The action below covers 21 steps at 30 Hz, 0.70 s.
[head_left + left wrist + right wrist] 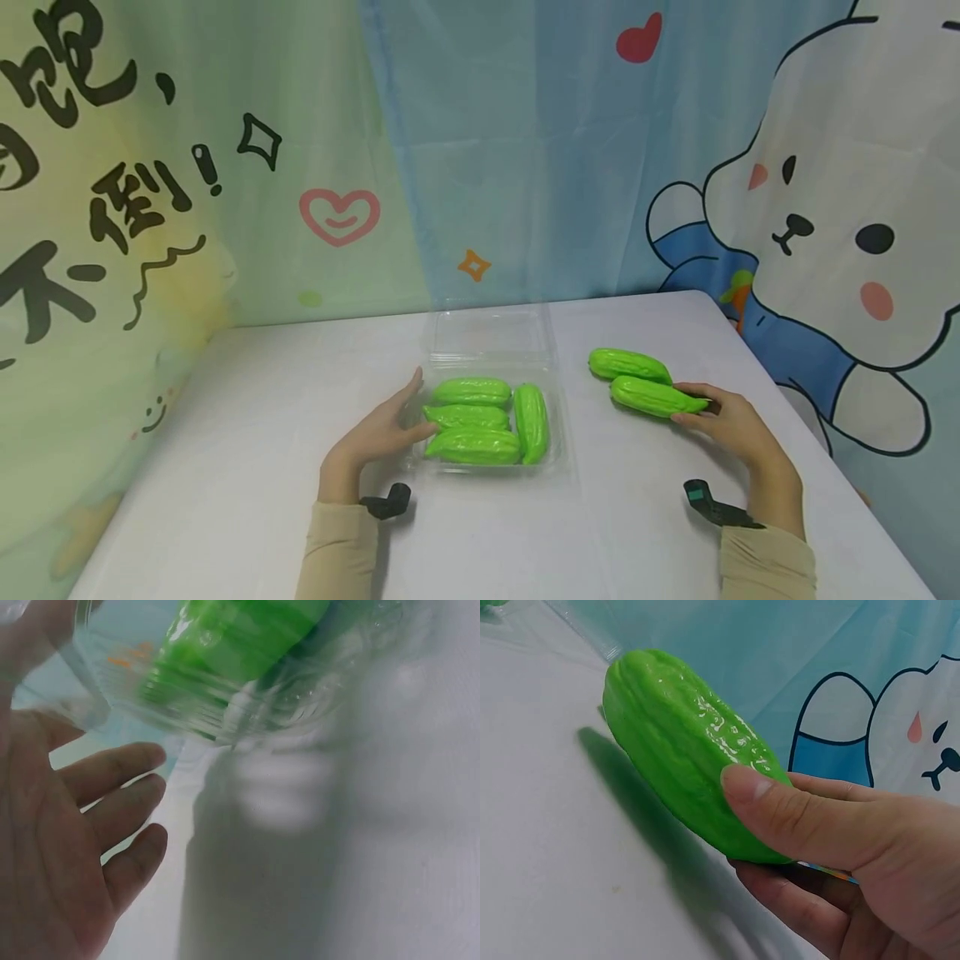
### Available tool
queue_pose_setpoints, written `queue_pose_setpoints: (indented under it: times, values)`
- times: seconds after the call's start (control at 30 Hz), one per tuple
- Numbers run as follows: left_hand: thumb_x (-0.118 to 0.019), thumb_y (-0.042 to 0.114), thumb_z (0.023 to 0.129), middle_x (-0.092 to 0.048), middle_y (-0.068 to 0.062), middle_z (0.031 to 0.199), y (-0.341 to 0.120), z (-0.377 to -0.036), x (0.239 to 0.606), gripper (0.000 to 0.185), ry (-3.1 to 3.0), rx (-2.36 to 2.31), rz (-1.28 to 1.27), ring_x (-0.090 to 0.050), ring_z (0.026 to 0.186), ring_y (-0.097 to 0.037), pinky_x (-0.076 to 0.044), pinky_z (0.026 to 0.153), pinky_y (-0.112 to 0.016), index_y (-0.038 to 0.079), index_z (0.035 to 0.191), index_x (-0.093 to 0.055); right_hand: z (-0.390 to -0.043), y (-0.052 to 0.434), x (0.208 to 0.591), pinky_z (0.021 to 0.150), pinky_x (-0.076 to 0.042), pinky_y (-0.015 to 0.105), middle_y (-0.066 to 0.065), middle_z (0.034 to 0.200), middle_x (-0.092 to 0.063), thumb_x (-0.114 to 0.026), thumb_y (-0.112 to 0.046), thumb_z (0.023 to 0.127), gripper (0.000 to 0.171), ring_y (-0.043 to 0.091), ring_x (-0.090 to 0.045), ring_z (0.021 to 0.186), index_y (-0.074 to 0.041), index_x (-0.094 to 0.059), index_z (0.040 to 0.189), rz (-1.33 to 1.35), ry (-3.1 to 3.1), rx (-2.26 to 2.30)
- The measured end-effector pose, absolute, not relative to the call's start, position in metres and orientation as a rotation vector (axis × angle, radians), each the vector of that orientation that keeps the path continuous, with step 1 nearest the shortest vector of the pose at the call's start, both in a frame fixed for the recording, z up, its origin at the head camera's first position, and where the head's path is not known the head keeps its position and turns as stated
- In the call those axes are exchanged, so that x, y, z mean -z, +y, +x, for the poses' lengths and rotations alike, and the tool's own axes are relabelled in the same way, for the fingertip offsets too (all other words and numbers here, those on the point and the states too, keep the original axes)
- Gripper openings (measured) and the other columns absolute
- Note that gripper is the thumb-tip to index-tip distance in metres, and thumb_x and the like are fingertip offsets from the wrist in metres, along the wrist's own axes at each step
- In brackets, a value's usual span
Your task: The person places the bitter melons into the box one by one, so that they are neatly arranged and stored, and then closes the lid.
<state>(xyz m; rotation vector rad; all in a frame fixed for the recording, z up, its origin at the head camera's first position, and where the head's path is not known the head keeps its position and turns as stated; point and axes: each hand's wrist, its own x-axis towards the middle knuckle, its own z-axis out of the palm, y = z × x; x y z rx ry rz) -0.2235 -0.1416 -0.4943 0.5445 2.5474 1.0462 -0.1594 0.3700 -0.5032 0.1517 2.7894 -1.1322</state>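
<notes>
green gourd [654, 397] | glossy, ridged | lying on table, right of tray

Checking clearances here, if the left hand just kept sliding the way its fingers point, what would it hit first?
The left hand points right, at the clear plastic tray. Its fingertips look already against the tray's left wall, so probably that wall first, with the green gourds just behind it.

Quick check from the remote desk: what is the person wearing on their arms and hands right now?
Both hands are bare, the left hand and the right hand alike, with no gloves. Each arm has a beige long sleeve ending at the wrist. A small black device is strapped at each wrist.
</notes>
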Motion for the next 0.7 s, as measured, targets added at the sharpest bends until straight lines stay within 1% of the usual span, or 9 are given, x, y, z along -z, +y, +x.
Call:
queue_pose_setpoints:
  times: [0.17,0.3,0.33,0.47,0.6,0.63,0.7]
  values:
    - [-0.062,0.055,0.084,-0.017,-0.002,0.159,-0.151,-0.224,0.492,0.093,2.547,-1.070,0.607,-0.018,0.146,-0.027,-0.020,0.118,-0.049,0.026,0.154,-0.008,-0.159,0.368,0.499,0.100,-0.043,0.057,0.025,0.144,-0.041,-0.068,-0.048,0.083,0.074,0.043,-0.044,0.124,-0.008,-0.045,0.140,0.132,2.799,1.157]
    - [-0.065,0.050,0.084,-0.020,0.000,0.159,-0.159,-0.223,0.492,0.089,2.546,-1.082,0.624,-0.022,0.145,-0.029,-0.021,0.118,-0.051,0.028,0.153,-0.014,-0.161,0.363,0.492,0.102,-0.039,0.061,0.025,0.146,-0.039,-0.068,-0.049,0.083,0.074,0.045,-0.040,0.128,-0.009,-0.045,0.140,0.121,2.794,1.172]
    - [-0.066,0.048,0.084,-0.020,0.000,0.159,-0.160,-0.223,0.492,0.088,2.543,-1.085,0.624,-0.022,0.145,-0.030,-0.021,0.117,-0.052,0.026,0.153,-0.015,-0.161,0.362,0.490,0.102,-0.039,0.061,0.025,0.146,-0.038,-0.068,-0.049,0.083,0.074,0.045,-0.040,0.129,-0.009,-0.045,0.140,0.111,2.796,1.177]
    - [-0.070,0.043,0.082,-0.021,0.000,0.159,-0.160,-0.222,0.492,0.089,2.519,-1.103,0.593,-0.022,0.145,-0.032,-0.021,0.117,-0.054,0.023,0.153,-0.019,-0.162,0.355,0.483,0.100,-0.042,0.059,0.025,0.145,-0.039,-0.068,-0.047,0.083,0.071,0.046,-0.041,0.128,-0.008,-0.047,0.139,0.066,2.815,1.202]
    - [-0.072,0.042,0.080,-0.021,0.000,0.159,-0.160,-0.221,0.491,0.091,2.501,-1.123,0.582,-0.021,0.145,-0.033,-0.020,0.117,-0.055,0.023,0.153,-0.020,-0.163,0.345,0.474,0.096,-0.048,0.052,0.025,0.144,-0.041,-0.068,-0.047,0.084,0.069,0.045,-0.043,0.127,-0.008,-0.048,0.138,0.027,2.844,1.211]
    - [-0.072,0.042,0.080,-0.021,-0.001,0.159,-0.160,-0.221,0.491,0.091,2.497,-1.128,0.586,-0.021,0.145,-0.033,-0.020,0.117,-0.055,0.023,0.153,-0.020,-0.163,0.342,0.471,0.095,-0.050,0.049,0.025,0.144,-0.041,-0.068,-0.046,0.084,0.069,0.045,-0.043,0.126,-0.008,-0.048,0.138,0.018,2.851,1.214]
    - [-0.073,0.042,0.080,-0.021,-0.001,0.159,-0.161,-0.221,0.492,0.092,2.496,-1.131,0.593,-0.021,0.145,-0.032,-0.020,0.117,-0.054,0.023,0.153,-0.020,-0.164,0.336,0.467,0.090,-0.054,0.037,0.024,0.143,-0.042,-0.068,-0.045,0.084,0.068,0.045,-0.045,0.125,-0.008,-0.049,0.138,-0.006,2.856,1.238]
